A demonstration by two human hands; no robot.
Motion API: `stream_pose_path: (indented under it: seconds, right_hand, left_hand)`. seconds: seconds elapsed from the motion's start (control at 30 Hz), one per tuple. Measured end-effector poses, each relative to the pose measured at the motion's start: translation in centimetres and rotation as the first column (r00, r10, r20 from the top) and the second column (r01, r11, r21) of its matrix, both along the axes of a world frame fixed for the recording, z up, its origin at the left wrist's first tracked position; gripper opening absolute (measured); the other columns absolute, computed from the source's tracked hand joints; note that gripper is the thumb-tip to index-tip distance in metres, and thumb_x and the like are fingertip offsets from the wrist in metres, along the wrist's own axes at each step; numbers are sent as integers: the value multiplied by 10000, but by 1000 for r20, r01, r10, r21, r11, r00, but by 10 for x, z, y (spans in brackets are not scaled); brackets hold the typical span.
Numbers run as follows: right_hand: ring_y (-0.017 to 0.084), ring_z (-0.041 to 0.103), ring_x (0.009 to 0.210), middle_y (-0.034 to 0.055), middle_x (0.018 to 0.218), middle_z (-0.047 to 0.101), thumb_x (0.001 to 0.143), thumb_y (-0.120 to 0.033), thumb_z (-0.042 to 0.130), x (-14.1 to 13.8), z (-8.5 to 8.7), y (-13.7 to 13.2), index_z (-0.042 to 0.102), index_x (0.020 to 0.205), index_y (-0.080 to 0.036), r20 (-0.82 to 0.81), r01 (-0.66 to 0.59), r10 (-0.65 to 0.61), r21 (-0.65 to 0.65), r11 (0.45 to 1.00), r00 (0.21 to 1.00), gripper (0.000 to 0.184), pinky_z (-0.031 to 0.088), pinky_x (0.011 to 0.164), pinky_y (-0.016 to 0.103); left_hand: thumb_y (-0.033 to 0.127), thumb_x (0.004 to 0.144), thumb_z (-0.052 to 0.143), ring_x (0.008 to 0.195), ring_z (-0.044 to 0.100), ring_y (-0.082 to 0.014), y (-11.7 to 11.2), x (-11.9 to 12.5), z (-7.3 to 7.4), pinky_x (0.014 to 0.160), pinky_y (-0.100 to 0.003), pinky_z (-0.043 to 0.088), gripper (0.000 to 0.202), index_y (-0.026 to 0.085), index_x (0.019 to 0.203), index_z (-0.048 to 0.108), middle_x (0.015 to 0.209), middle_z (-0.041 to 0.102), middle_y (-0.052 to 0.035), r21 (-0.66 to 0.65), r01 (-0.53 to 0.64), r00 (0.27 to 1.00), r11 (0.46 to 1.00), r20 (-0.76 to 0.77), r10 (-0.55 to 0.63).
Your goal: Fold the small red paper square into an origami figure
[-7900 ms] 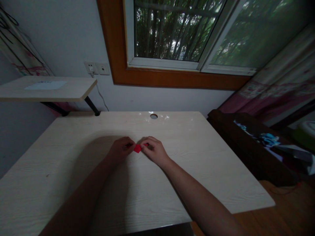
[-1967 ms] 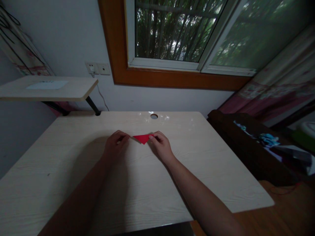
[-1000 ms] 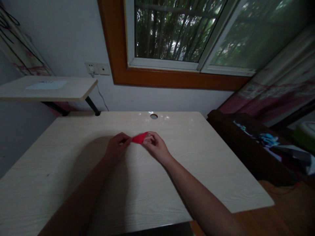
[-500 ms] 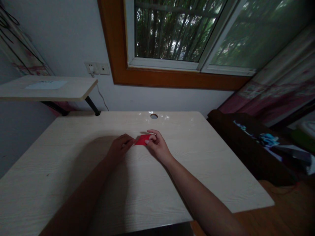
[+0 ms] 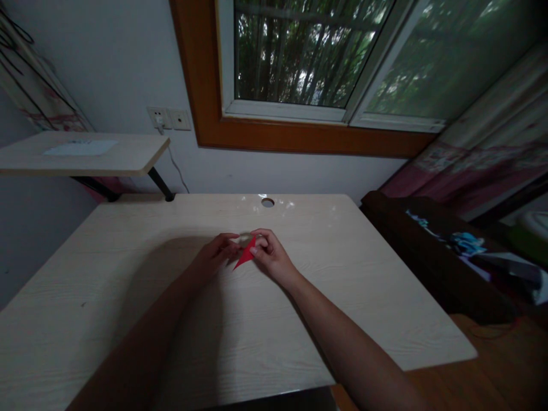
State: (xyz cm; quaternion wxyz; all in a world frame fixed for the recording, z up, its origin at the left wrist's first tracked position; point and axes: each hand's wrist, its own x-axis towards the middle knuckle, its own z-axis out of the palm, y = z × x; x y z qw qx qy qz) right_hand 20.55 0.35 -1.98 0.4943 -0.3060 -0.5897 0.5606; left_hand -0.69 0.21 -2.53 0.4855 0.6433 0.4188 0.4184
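A small piece of folded red paper [image 5: 245, 256] is held just above the desk. It shows as a narrow triangle, one sharp point toward me and to the left. My right hand [image 5: 269, 251] pinches its right side, thumb on the near face and the other fingers curled behind. On the opposite side, my left hand [image 5: 217, 253] has its fingertips bent at the paper's left edge; they seem to grip it, though the contact is partly hidden.
The pale wooden desk [image 5: 274, 319] spreads under both arms, with a round cable hole [image 5: 268, 202] near its back edge. At the back left, a raised shelf [image 5: 128, 162] on black legs carries a white sheet [image 5: 80, 148]. A dark cabinet [image 5: 432, 257] with items on it stands right.
The red paper has turned from a flat four-sided shape to a tilted triangle pointing toward me. My left fingers have shifted slightly right, and my right index finger has curled in.
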Motion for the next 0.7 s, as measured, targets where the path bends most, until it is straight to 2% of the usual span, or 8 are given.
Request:
stream_pose_path:
  seconds: [0.17, 0.33, 0.47, 0.7]
  right_hand:
    - [150, 564, 736, -17, 809, 603, 833, -440, 707, -1, -2, 0, 529, 1184, -265, -15, -38, 38, 4, 999, 999, 431, 439, 731, 282]
    - [156, 549, 713, -13, 794, 594, 825, -484, 700, 0, -1, 0, 524, 1191, -268, 23, -7, 7, 2, 1000, 1000, 460, 439, 702, 284]
    - [154, 551, 711, -15, 792, 591, 812, -501, 706, 1, 1, 1, 519, 1175, -263, 7, 5, -4, -10, 1000, 1000, 473, 443, 707, 286]
    - [140, 505, 644, -28, 762, 567, 798, -472, 727, 0, 0, 1, 522, 1172, -270, 2, 30, -30, -46, 999, 1000, 472, 419, 637, 271]
  left_hand:
    - [405, 920, 582, 872, 682, -175, -4, 3, 11, 839, -333, 525, 405, 194, 1263, 543, 940, 729, -65, -78, 43, 994, 996, 102, -35]
    - [373, 836, 689, 822, 665, -174, -2, 2, 15, 772, -323, 540, 414, 184, 1188, 579, 885, 695, -50, -107, -10, 973, 994, 226, 34]
    - [301, 820, 705, 839, 645, -155, -1, -2, 16, 772, -291, 524, 423, 205, 1213, 580, 913, 668, -35, -133, -44, 959, 990, 271, 79]
    - [220, 737, 776, 805, 644, -158, -2, 1, 17, 730, -283, 528, 473, 201, 1177, 603, 879, 677, -31, -128, 25, 962, 992, 273, 10]
